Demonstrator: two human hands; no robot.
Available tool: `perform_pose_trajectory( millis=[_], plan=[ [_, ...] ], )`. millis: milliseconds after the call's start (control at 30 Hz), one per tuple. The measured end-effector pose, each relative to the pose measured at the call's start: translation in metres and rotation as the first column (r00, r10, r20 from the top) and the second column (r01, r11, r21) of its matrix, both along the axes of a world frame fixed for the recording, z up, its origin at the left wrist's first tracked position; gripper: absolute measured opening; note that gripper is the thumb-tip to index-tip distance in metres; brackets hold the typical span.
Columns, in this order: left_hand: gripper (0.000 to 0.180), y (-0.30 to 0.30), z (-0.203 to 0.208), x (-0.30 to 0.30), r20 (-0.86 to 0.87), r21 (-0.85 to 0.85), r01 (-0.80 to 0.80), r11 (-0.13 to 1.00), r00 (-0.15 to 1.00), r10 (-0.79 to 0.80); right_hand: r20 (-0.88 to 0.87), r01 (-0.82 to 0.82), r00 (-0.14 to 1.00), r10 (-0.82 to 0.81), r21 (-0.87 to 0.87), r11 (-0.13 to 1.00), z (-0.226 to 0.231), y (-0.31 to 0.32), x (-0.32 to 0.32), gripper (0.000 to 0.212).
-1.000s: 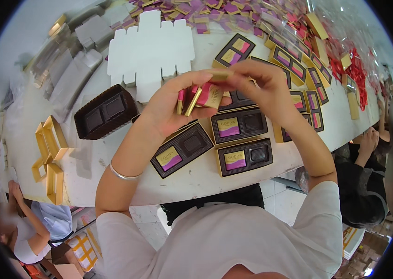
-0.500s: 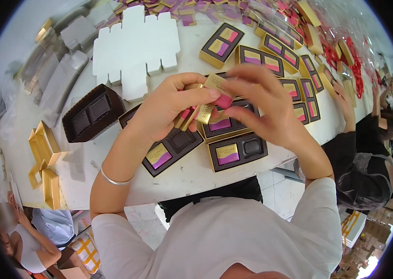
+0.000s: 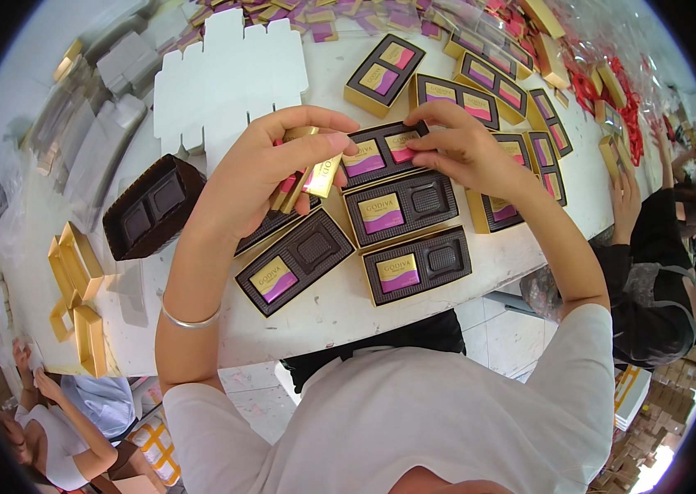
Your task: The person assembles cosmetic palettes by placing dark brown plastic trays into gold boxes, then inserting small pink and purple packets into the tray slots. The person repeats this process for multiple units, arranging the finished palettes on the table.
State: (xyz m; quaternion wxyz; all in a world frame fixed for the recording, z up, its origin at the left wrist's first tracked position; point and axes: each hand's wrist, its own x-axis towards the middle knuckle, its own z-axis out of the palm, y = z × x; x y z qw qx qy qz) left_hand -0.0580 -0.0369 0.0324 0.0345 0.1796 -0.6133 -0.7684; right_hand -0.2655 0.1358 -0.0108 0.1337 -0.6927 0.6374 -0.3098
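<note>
My left hand (image 3: 270, 160) is closed round a small stack of gold-and-pink wrapped chocolates (image 3: 321, 174). My right hand (image 3: 471, 152) pinches a gold-and-pink chocolate (image 3: 401, 147) at the right compartment of a gold box with a dark tray (image 3: 383, 174). A gold-and-purple chocolate (image 3: 363, 160) lies in that box's left compartment. Nearer to me, three boxes, a middle one (image 3: 434, 222), a front one (image 3: 439, 281) and a tilted one (image 3: 336, 239), each hold a gold-and-purple chocolate on the left and have a bare right compartment. Another box is partly hidden under my left hand.
Several boxes with both compartments filled (image 3: 385, 76) stand at the back right. White flat cartons (image 3: 233, 74), a stack of dark trays (image 3: 154, 206) and gold box sleeves (image 3: 76, 267) lie leftward. Loose chocolates (image 3: 331, 20) spread along the back. A co-worker's hand (image 3: 626, 202) is at right.
My right hand has left the stack in my left hand and moved down to the box with a gold-and-pink chocolate. My left hand has shifted slightly left, keeping the stack.
</note>
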Motion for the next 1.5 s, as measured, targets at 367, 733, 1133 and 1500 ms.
perform_pose_trajectory(
  millis=[367,733,1133,1500],
  plan=[
    [0.040,0.011,-0.007,-0.001,-0.072,0.512,-0.025,0.859,0.995,0.072,-0.128,0.144,0.981,-0.147,-0.035,0.989,0.023,-0.013,0.019,0.017],
    [0.037,0.020,-0.009,-0.001,0.074,0.525,-0.019,0.851,0.997,-0.024,-0.211,-0.158,0.974,0.087,-0.347,0.924,0.043,-0.006,0.054,0.024],
    [0.026,0.017,-0.014,-0.003,0.034,0.533,-0.169,0.829,0.983,0.179,0.000,0.067,0.997,-0.071,-0.328,0.942,0.045,0.021,0.049,0.028],
    [0.027,-0.008,-0.015,0.010,-0.168,0.626,-0.002,0.780,0.976,0.138,0.238,0.715,0.690,-0.684,-0.080,0.694,-0.090,0.230,0.130,0.010]
  ],
)
